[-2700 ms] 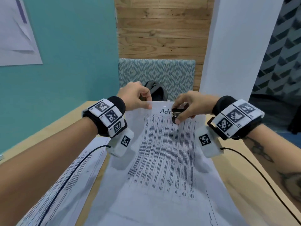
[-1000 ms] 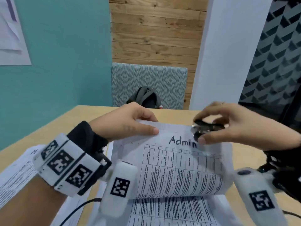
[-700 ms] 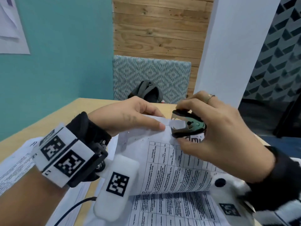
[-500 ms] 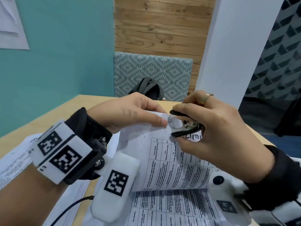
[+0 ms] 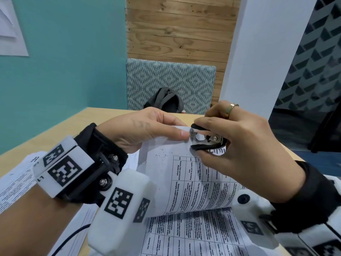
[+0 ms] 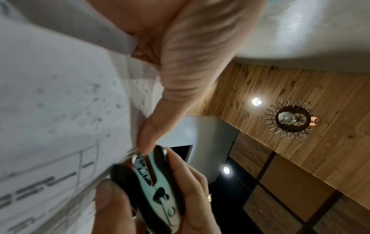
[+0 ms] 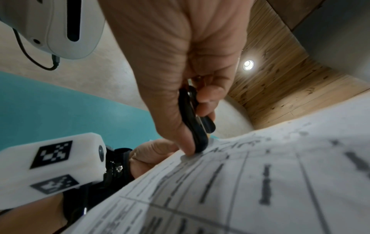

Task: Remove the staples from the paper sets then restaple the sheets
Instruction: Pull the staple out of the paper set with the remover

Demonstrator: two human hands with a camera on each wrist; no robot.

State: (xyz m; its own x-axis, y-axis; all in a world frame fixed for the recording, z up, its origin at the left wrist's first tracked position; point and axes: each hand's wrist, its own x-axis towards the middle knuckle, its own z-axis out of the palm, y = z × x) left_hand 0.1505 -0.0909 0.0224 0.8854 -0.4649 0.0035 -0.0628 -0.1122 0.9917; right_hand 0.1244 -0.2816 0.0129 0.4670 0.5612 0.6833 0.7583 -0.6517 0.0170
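A stapled paper set (image 5: 184, 174) with printed tables is lifted and curled up off the table. My left hand (image 5: 147, 132) pinches its top edge, thumb on the front. My right hand (image 5: 239, 145) grips a black claw staple remover (image 5: 204, 139) between thumb and fingers, its metal claws at the paper's top edge right beside my left thumb tip. In the left wrist view the staple remover (image 6: 154, 182) touches the paper (image 6: 60, 110) edge. From the right wrist the remover (image 7: 194, 120) presses on the sheet (image 7: 260, 174). The staple itself is hidden.
Another printed paper set (image 5: 16, 180) lies on the wooden table (image 5: 77, 119) at the left. A dark bag (image 5: 164, 100) sits on a patterned seat beyond the far edge. A white pillar (image 5: 258, 52) stands at the right.
The paper set's top was lifted and curled toward me. My right hand brought the staple remover leftward to the top edge, and its claws now sit against my left thumb tip.
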